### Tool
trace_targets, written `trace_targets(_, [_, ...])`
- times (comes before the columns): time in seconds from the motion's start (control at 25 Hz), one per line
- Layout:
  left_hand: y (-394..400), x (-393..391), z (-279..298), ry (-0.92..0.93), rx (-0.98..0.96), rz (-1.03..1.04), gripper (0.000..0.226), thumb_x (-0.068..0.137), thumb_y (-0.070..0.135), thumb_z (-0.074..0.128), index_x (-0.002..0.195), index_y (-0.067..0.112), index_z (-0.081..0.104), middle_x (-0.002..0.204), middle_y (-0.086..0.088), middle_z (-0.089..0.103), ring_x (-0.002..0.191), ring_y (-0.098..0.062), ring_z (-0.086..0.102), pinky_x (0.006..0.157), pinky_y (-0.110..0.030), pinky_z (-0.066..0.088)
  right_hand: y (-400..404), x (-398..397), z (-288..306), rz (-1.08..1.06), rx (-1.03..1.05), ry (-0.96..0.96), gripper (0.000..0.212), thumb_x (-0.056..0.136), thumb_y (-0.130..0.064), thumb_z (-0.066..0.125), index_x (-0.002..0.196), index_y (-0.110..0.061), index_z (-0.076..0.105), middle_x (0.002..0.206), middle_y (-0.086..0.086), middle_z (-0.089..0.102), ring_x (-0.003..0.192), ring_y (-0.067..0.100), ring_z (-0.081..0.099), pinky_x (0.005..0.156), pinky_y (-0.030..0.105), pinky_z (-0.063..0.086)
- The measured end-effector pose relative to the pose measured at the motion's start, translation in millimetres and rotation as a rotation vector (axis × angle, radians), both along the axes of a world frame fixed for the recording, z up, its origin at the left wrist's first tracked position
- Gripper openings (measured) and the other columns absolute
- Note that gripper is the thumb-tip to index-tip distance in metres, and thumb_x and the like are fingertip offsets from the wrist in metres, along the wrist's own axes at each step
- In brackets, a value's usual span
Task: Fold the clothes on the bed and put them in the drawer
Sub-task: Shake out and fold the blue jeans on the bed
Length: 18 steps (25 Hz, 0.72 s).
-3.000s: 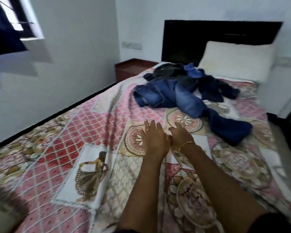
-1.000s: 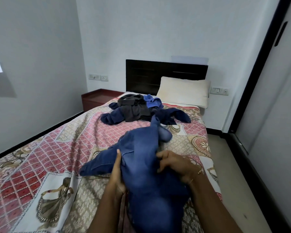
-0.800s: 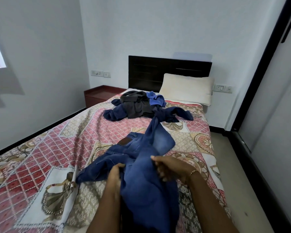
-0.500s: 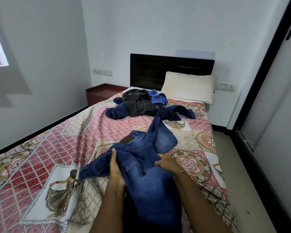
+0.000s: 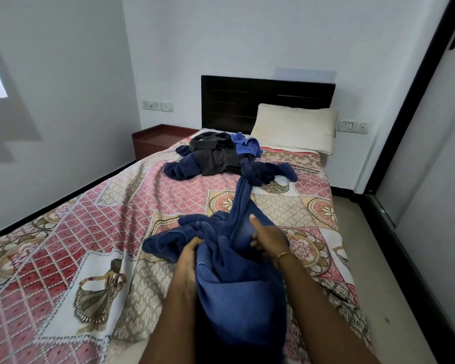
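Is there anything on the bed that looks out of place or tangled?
Yes. The far leg of the jeans is stretched toward the heap of dark clothes near the pillow and seems caught in it. Both hands, left hand and right hand, grip the bunched denim.

Two hands are in view, the left hand (image 5: 188, 261) and the right hand (image 5: 267, 239). One pair of blue jeans (image 5: 237, 274) lies near. One heap of dark clothes (image 5: 221, 156) lies far. One pillow (image 5: 294, 130), one headboard (image 5: 237, 101), one bedside table (image 5: 155, 139), two switch plates (image 5: 158, 105) (image 5: 352, 126).
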<state>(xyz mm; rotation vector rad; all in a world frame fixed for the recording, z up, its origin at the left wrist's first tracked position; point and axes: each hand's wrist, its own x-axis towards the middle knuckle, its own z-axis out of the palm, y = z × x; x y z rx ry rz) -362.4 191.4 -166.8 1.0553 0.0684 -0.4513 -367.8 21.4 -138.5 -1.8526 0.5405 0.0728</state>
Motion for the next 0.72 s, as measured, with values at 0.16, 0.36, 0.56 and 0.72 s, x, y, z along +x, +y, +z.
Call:
trace_targets(0.16, [-19.7,-2.0,17.2,0.109,-0.239,-0.046,0.055,0.096,0.008,0.035,0.049,0.006,0.064,0.046,-0.005,0.057,0.042,-0.013,0.059,0.040,-0.019,0.048,10.1,18.2,-7.2,-0.087,-0.169,0.020,0.087,0.081,-0.042,0.067,0.143,-0.001,0.023,0.139,0.020,0.040,0.127,0.032,0.042,0.104,0.036,0.036])
trace_targets(0.36, [-45.2,15.6,26.8,0.161,-0.325,-0.006,0.045,0.091,0.011,0.040,0.054,0.006,0.065,0.052,-0.009,0.061,0.046,-0.018,0.061,0.044,-0.022,0.051,-14.7,44.2,-17.6,0.140,-0.294,0.106,0.028,0.099,-0.004,0.036,0.085,0.002,0.059,0.090,0.010,0.057,0.104,0.020,0.049,0.072,0.018,0.029])
trace_targets(0.56, [-89.7,36.4,98.1,0.036,-0.434,0.072,0.035,0.083,0.016,0.044,0.062,0.008,0.071,0.065,-0.010,0.067,0.057,-0.022,0.066,0.051,-0.027,0.055,-71.1,75.2,36.3,-0.084,0.169,-0.237,0.023,0.094,0.002,0.040,0.102,0.005,0.061,0.086,0.007,0.058,0.095,0.023,0.050,0.065,0.018,0.036])
trace_targets(0.72, [-117.4,42.8,192.7,-0.088,-0.423,0.046,0.023,0.073,0.023,0.057,0.071,0.009,0.074,0.074,-0.010,0.070,0.065,-0.024,0.067,0.059,-0.030,0.056,-97.2,56.9,149.7,0.031,0.691,-0.441,0.022,0.094,-0.012,0.047,0.084,-0.015,0.066,0.081,0.004,0.065,0.084,0.020,0.061,0.076,0.029,0.050])
